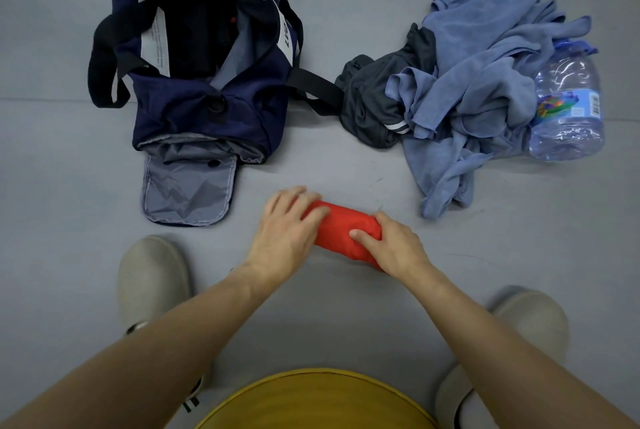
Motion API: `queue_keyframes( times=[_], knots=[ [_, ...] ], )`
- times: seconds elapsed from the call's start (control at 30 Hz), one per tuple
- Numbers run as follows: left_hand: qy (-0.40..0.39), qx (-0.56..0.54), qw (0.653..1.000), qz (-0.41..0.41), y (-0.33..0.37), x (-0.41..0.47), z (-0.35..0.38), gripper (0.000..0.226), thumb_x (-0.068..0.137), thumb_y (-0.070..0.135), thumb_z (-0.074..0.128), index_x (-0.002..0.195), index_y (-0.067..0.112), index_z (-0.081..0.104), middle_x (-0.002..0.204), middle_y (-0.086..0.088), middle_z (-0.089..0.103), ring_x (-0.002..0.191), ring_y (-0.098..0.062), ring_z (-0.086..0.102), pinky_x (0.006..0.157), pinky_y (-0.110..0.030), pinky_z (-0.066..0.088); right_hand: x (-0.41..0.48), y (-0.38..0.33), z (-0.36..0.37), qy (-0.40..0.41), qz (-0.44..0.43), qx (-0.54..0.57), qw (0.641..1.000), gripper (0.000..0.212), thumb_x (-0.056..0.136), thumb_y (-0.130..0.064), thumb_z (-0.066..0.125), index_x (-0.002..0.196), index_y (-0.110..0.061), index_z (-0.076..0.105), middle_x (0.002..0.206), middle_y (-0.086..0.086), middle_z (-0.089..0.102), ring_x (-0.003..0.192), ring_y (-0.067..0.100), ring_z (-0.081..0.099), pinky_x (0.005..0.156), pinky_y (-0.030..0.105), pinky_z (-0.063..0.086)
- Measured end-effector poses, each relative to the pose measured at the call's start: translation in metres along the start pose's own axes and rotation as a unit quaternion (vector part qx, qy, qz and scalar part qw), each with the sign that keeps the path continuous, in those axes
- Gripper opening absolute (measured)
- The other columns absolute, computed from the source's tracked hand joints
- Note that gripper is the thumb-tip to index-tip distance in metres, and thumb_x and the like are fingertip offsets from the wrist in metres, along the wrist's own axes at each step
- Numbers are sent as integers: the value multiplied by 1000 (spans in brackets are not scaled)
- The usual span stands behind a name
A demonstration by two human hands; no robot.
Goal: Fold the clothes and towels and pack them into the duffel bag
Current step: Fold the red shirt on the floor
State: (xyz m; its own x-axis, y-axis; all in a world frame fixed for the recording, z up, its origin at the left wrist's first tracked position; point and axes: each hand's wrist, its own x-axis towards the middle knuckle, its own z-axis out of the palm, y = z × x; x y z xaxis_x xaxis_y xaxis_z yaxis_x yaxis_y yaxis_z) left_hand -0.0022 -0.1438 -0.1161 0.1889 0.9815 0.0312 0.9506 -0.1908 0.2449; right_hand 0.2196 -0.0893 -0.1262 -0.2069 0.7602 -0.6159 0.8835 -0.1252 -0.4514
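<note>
left grip [287, 224] + right grip [394, 248]: holding red roll [343, 226] | duffel bag [194, 110]: unzipped | blue towels [485, 82]: heaped

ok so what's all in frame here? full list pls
duffel bag: one, navy with black straps, open, upper left on the floor
dark garment: one, charcoal with white stripes, crumpled, right of the bag
towels: a heap, count unclear, blue, upper right
plastic bottle: one, clear bluish, on its side at the heap's right edge
red roll: one, red cloth, centre, under both hands
shoes: two, beige, lower left and lower right
yellow shape: one, bottom centre, unclear what
floor: grey
left hand: fingers cup the roll's left end
right hand: grips its right end, thumb on top
</note>
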Motion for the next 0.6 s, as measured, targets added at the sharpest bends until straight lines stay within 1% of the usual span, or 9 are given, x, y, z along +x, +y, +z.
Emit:
queue_keyframes(
  times=[0.07,0.13,0.17,0.23,0.3,0.33,0.43,0.53,0.6],
  knots=[
    [-4,8,999,36,13,-15,8,41,86,14,58,126,20,66,133,-5,61,127,-32,52,104,-47,40,0,0,0,-20,28,-26,999,53,84,-75,52,111,-30,57,109,5,70,104,33,64,86,39,51],
    [-28,20,999,22,21,-25,15,51,87,14,48,137,19,60,141,-7,57,134,-32,49,111,-46,35,-2,-4,-2,-7,24,-70,997,55,87,-73,49,117,-28,57,115,6,68,108,33,61,88,40,50],
    [-41,24,999,12,22,-27,19,55,88,14,44,141,18,56,146,-7,53,139,-31,45,115,-46,30,-3,-6,-4,25,-7,-107,994,55,90,-68,49,125,-26,55,121,6,65,113,31,59,92,41,49],
    [-58,20,998,5,22,-24,22,60,89,16,39,147,16,50,153,-8,46,145,-31,38,120,-46,23,-5,-12,-5,86,-120,-170,974,56,94,-52,52,142,-22,47,138,4,55,127,29,50,105,43,42],
    [-76,9,997,6,19,-20,23,63,88,16,36,150,15,45,156,-9,42,147,-31,34,122,-46,18,-3,-24,-5,70,-212,-169,960,62,92,-37,57,149,-20,41,149,4,46,138,26,42,116,40,31],
    [-88,3,996,6,17,-20,24,64,88,15,35,152,15,43,157,-9,41,148,-31,33,123,-45,17,-2,-32,-6,41,-215,-142,965,64,91,-33,59,151,-19,40,152,4,44,140,24,40,117,35,27],
    [-101,-19,995,16,10,-18,24,68,83,14,34,151,16,44,157,-7,42,147,-31,34,123,-46,21,13,-45,-5,-6,-152,-50,987,63,91,-33,64,149,-19,44,148,4,51,136,22,46,112,29,31],
    [-44,-62,997,3,-2,-10,15,57,85,16,35,134,16,63,141,-4,59,138,-31,47,116,-47,37,28,-48,-13,-105,-47,-3,993,74,82,-42,76,148,-29,44,145,0,55,130,20,53,109,33,41],
    [3,-90,995,-33,-10,-12,5,46,86,18,41,121,16,69,128,-2,65,127,-31,55,105,-47,48,29,-53,-15,-161,-18,-10,987,77,76,-45,81,144,-30,47,138,-4,58,121,18,57,105,33,45]
  ],
)
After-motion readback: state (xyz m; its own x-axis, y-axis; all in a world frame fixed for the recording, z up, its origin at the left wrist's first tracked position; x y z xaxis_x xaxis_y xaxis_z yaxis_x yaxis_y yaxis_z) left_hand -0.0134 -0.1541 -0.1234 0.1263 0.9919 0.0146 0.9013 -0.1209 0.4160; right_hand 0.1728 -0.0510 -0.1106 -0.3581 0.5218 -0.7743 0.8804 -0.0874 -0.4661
